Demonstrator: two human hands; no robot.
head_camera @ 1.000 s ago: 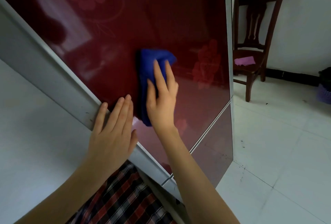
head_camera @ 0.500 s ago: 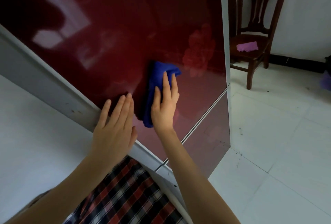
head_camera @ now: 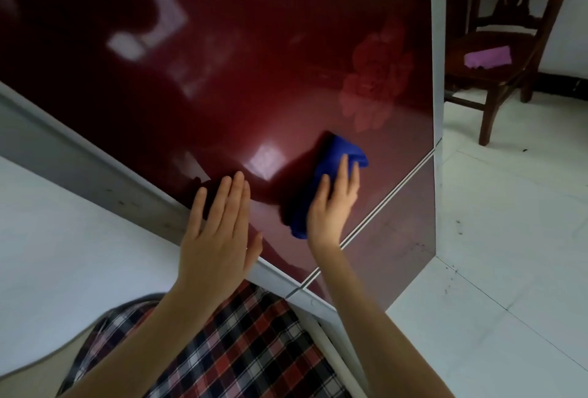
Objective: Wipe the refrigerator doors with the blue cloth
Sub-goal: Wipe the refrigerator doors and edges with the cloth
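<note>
Refrigerator doors fill most of the view: a glossy dark-red upper panel with a faint flower print near its right edge, pale window glare across the sheen, and a thin light seam dividing it from the lower door. A grey metal strip frames the left edge. The blue cloth is soft, bunched into a long crumpled wad, and sits low on the upper door, just above the seam. The right hand lies flat over the cloth, fingers spread and extended, pressing it to the panel; the cloth sticks out past the fingertips and below the palm. The left hand is open, fingers together, resting flat on the door's lower left corner over the grey strip, near the cloth but not touching it. Plaid fabric in red, black and white shows beneath the forearms. To the right, white floor tiles carry dark specks. A dark wooden chair stands by the white wall, with a purple cloth on its seat.
</note>
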